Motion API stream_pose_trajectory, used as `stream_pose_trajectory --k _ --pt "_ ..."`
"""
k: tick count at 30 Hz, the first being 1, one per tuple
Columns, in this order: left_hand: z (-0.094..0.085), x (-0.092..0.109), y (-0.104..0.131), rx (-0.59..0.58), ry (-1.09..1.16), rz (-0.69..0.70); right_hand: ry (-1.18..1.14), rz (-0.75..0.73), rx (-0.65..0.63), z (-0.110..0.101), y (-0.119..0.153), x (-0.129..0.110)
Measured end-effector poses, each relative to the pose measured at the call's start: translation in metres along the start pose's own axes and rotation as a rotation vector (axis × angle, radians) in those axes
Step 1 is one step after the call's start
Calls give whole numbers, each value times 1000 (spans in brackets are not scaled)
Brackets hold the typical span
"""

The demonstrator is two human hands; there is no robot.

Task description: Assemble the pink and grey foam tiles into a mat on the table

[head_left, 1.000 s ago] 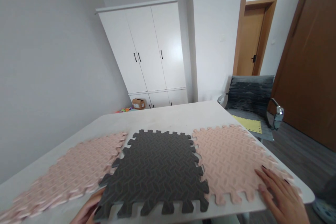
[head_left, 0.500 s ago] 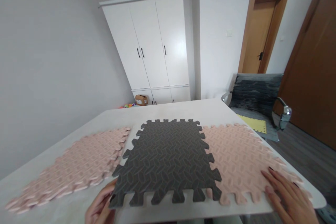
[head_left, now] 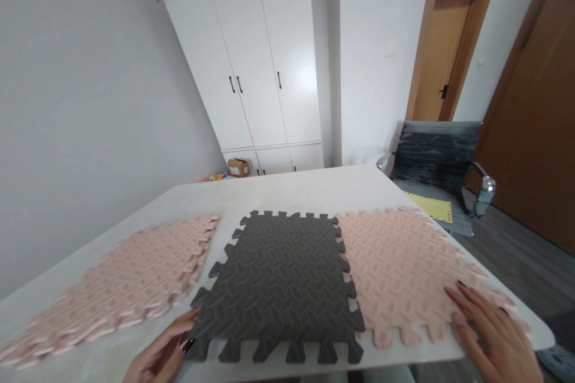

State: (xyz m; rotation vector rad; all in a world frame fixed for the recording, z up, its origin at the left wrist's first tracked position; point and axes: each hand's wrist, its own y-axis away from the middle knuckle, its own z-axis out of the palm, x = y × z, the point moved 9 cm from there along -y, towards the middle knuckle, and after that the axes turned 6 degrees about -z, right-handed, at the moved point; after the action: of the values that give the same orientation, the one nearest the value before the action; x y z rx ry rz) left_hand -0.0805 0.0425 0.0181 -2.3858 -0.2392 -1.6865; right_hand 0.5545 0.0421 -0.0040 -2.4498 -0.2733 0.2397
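Note:
A dark grey foam puzzle mat tile [head_left: 278,281] with toothed edges lies on the white table in front of me. My left hand [head_left: 164,344] pinches its near left corner between thumb and fingers. Along its right edge, the tile's teeth meet those of a pink foam tile [head_left: 399,257]; small gaps show between the teeth toward the near end. My right hand [head_left: 492,335] rests spread on the near right part of the pink tile, pressing down on it. A stack of pink foam tiles [head_left: 135,275] sits apart on the left.
The white table [head_left: 287,188] extends away to a white wardrobe [head_left: 251,66]. Beyond its far left end are a cardboard box [head_left: 239,167] and colourful toys [head_left: 214,178]. At the right stands a dark office chair [head_left: 438,152] with a yellow sheet [head_left: 429,207] on it.
The grey tile has shifted left and down from overlapping the pink tile to lying edge to edge with it. My left hand moved left with it; my right hand stays on the pink tile.

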Motion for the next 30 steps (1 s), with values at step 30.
stream_pose_trajectory --k 30 --pt "17 27 -7 -132 -505 151 -5 18 -10 -7 -4 -6"
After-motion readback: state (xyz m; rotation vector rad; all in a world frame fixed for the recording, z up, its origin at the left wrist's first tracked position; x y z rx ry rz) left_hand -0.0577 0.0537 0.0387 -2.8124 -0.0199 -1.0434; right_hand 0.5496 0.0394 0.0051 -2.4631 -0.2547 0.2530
